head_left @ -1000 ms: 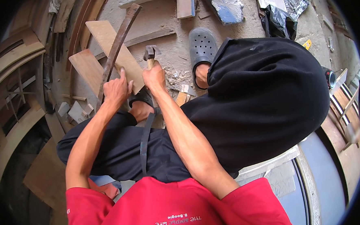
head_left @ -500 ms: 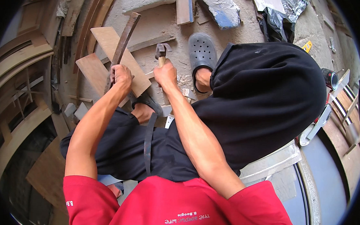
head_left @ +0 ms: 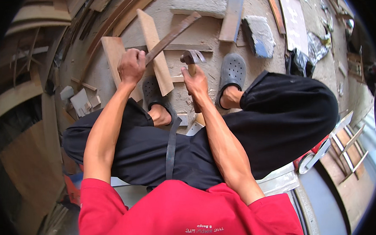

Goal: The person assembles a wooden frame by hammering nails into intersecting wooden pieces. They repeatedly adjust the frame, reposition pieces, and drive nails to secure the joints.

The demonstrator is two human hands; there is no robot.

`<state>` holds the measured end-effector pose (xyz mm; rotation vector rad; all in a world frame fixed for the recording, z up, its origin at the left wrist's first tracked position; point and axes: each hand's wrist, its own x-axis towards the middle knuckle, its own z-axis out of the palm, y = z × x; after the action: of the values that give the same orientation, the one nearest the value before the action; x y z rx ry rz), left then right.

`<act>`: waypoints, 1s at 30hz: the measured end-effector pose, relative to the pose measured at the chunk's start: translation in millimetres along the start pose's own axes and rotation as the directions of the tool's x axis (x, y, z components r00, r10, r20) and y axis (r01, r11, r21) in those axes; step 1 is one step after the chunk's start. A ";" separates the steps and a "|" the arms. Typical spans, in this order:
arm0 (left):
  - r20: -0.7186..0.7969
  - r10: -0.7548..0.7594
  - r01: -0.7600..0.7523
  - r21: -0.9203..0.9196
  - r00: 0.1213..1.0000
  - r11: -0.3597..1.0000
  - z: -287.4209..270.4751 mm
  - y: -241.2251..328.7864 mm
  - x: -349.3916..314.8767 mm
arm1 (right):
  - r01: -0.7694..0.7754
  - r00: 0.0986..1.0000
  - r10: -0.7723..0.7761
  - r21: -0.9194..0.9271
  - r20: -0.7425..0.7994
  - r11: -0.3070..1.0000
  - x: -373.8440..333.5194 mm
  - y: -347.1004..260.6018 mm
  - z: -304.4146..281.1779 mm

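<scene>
Sitting low in a red shirt (head_left: 172,216) and black trousers (head_left: 288,116), knees spread, with a dark strap (head_left: 171,154) lying along the lap. Holding a hammer (head_left: 192,57) in the right hand (head_left: 196,81), above the gap between the feet — fingers wrapped closed around the handle, a little below the head. Running lengthwise up and away from the body, handle end toward the lap, head farthest out, claw turned to the right. Gripping a dark brown bar (head_left: 172,38) in the left hand (head_left: 131,69), farther out and to the left, fist closed around the near end. Pointing away and to the right along its long axis, slanting across above a pale board (head_left: 155,53); cannot tell whether touching it. Beside the fist, to see a second board (head_left: 113,55), partly covered. Under the feet, a pair of grey clogs (head_left: 232,70). Farther off, to find a blue-edged plank (head_left: 231,17), a rough block (head_left: 258,35) and, to the right, a black plastic bag (head_left: 299,63).
</scene>
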<state>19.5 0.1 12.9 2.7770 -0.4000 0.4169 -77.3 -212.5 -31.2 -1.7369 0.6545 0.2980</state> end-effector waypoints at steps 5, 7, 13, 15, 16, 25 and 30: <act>0.399 -0.593 0.593 0.138 0.700 0.793 3.1 -38.3 -31.8 | 0.173 0.985 -0.165 -0.169 0.056 0.970 -16.9 -21.9 15.6; 0.500 -0.587 0.612 0.135 0.637 0.779 5.3 -42.0 -40.1 | 0.218 0.974 -0.196 -0.230 0.114 0.948 -29.8 -47.8 19.1; 0.489 -0.518 0.575 0.040 0.702 0.817 19.2 -52.8 -49.3 | 0.391 0.920 -0.363 -0.304 0.145 0.869 -26.6 -62.3 45.1; 0.452 -0.499 0.562 -0.006 0.739 0.827 23.0 -53.6 -50.2 | 0.388 0.922 -0.356 -0.352 0.154 0.852 -16.5 -59.7 52.3; 0.434 -0.508 0.572 -0.022 0.744 0.820 25.0 -54.2 -51.6 | 0.381 0.924 -0.347 -0.370 0.159 0.847 -15.4 -62.5 56.1; 0.388 -0.527 0.599 -0.086 0.756 0.796 28.7 -53.9 -51.5 | 0.497 0.856 -0.492 -0.510 0.156 0.702 -7.2 -76.6 64.1; 0.437 -0.545 0.618 -0.032 0.715 0.785 22.6 -53.1 -53.9 | 0.718 0.685 -0.721 -0.268 0.107 0.642 -29.2 -121.7 60.9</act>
<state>-8.0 53.2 -38.6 2.6043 0.3625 -0.3454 -23.0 -128.9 65.9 -2.1377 -0.1396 -0.1974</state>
